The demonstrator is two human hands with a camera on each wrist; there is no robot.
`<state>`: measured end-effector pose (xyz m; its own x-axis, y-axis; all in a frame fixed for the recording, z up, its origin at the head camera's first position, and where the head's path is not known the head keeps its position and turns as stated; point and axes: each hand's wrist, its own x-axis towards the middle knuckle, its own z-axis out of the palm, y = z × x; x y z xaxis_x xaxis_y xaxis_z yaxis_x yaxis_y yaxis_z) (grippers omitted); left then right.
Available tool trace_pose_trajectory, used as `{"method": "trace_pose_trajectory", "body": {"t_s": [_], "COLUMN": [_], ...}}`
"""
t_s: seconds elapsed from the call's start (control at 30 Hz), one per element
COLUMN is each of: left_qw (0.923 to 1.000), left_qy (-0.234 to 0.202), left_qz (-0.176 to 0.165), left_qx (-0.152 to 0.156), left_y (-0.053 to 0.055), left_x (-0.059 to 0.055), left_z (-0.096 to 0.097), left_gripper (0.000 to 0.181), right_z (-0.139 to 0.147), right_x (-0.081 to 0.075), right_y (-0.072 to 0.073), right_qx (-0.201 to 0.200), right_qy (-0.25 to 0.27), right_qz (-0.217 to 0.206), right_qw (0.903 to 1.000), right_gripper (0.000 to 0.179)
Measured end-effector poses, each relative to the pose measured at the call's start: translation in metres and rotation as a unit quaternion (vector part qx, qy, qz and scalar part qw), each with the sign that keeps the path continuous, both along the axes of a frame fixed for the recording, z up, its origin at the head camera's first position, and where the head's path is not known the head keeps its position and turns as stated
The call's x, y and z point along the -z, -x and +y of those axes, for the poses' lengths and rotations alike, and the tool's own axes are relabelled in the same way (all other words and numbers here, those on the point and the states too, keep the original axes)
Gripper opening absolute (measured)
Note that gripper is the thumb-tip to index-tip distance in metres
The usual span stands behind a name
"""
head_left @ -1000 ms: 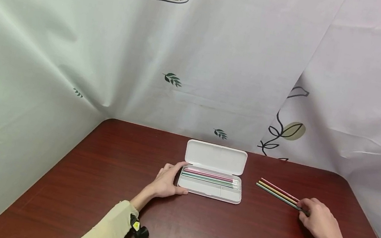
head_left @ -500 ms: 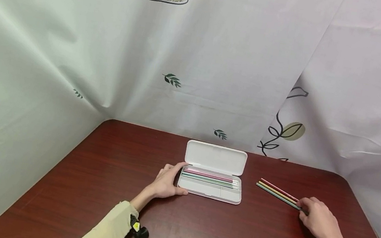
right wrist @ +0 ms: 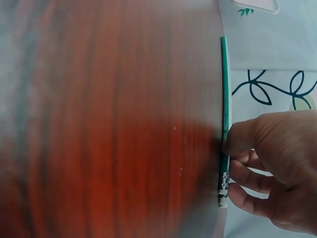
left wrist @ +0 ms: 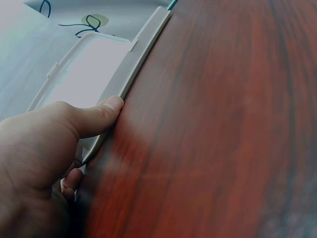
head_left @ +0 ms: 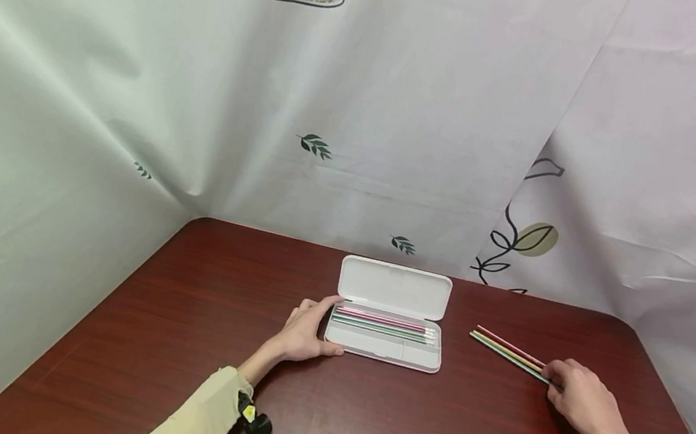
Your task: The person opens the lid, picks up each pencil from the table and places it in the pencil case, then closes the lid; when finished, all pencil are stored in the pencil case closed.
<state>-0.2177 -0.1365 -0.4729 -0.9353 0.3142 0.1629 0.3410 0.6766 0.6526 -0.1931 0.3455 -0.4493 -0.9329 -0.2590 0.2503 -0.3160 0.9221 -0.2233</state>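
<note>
A white pencil case (head_left: 383,348) lies on the table with its lid (head_left: 394,288) raised at the back. Several red and green pencils (head_left: 382,323) rest side by side in it. My left hand (head_left: 302,331) holds the case's left end, thumb at the front edge and forefinger near the hinge corner. Right of the case, three pencils in red, yellow and green (head_left: 507,355) lie together on the table. Their near ends are in my right hand (head_left: 585,402). In the right wrist view, the thumb presses the green pencil (right wrist: 226,89) near its eraser, with fingers on the far side.
The dark red wooden table (head_left: 396,429) has its back edge against a pale printed cloth (head_left: 433,109), which also hangs along the left and right sides. A front strip of the case holds a small divided-off section.
The green pencil has shifted very slightly to the right, in my right hand. My left hand and the case have stayed in place.
</note>
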Motion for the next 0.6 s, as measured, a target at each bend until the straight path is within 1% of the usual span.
{"method": "trace_pose_trajectory", "body": {"t_s": [0.1,0.37,0.6], "left_qw": [1.0000,1.0000,1.0000], "left_qy": [-0.002,-0.003,-0.002], "left_qz": [-0.006,-0.001,-0.004], "left_qx": [-0.002,-0.002,-0.004], "left_y": [-0.0001,0.0003,0.0001], "left_x": [0.0002,0.0003,-0.0001], "left_z": [0.0004,0.0004,0.0006], "left_gripper": [0.090,0.090,0.090], "right_z": [0.0007,0.0009,-0.0045], "right_x": [0.0000,-0.0010,-0.0037], "right_y": [0.0006,0.0009,0.0011], "right_qx": [0.001,0.001,-0.017], "right_qy": [0.002,0.005,0.010], "right_qz": [-0.006,-0.010,0.010], "right_qw": [1.0000,0.9999,0.9997], "right_gripper": [0.018,0.018,0.019]}}
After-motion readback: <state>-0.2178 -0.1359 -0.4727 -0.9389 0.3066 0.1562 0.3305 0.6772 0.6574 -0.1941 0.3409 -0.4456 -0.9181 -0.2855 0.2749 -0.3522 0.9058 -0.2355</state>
